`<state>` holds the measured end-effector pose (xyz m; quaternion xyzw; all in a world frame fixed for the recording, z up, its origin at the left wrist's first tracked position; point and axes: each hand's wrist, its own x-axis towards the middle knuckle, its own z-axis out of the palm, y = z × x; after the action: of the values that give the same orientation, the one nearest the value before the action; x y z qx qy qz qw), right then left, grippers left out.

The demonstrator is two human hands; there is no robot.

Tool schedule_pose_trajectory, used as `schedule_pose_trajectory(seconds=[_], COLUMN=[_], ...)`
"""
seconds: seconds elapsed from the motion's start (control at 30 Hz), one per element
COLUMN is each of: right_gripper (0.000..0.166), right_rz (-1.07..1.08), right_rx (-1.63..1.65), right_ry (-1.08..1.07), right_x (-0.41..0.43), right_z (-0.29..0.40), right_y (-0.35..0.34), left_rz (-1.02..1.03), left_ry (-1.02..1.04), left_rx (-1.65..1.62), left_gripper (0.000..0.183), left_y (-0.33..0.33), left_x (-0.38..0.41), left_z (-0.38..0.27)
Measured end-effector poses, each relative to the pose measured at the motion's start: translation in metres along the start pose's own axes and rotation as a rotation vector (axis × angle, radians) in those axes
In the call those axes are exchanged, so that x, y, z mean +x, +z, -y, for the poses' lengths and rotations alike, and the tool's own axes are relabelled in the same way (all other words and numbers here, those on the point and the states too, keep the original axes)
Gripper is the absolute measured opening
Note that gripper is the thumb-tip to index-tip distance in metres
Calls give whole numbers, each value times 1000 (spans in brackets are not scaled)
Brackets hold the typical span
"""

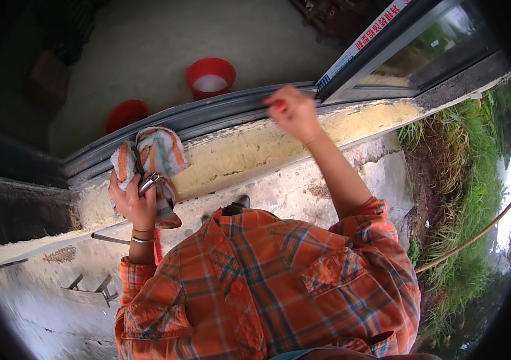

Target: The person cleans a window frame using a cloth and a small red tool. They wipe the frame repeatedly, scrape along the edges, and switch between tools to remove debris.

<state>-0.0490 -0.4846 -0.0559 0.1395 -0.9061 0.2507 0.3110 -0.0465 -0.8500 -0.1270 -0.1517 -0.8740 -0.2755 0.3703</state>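
My left hand [134, 204] is closed around a striped terry cloth [163, 150] and a tool with a shiny metal tube end [149, 183], at the left of the sill. Part of the cloth lies on the window track and part hangs over the sill's outer edge. My right hand [294, 112], slightly blurred, grips a small red object [280, 105] over the dark metal window track [233, 105]. What the red object is cannot be told. Below the track runs the worn yellowish sill [237, 164].
Inside stand a red bucket with whitish liquid [210, 74] and another red bucket [126, 114]. A framed glass sash [417, 49] is at the upper right. A small wooden stool [89, 290] stands on the concrete at lower left; grass [458, 216] grows at right.
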Motion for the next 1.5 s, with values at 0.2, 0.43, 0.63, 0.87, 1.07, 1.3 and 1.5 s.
schedule_pose_trajectory(seconds=[0.2, 0.43, 0.63, 0.87, 1.07, 1.3, 1.5], right_gripper=[21, 11, 13, 17, 16, 17, 15], right_rz=[148, -50, 218, 68, -35, -54, -186], right_rx=[132, -167, -558, -380, -404, -85, -278], right_ry=[-302, 235, 43, 83, 153, 69, 272], right_x=[-13, 2, -8, 5, 0, -9, -1], right_z=[73, -17, -18, 10, -44, 21, -38], right_y=[30, -45, 11, -13, -9, -6, -21], left_rz=[15, 24, 29, 19, 16, 29, 31], left_ry=[-16, -5, 14, -5, -5, 14, 3], left_rx=[8, 27, 40, 78, 46, 89, 57], left_gripper=[24, 25, 25, 25, 24, 26, 26], left_y=[2, -2, 1, -2, 2, 2, 3], left_x=[-5, -6, -6, -9, -7, -11, -10], left_z=[5, 4, 4, 8, 6, 13, 10])
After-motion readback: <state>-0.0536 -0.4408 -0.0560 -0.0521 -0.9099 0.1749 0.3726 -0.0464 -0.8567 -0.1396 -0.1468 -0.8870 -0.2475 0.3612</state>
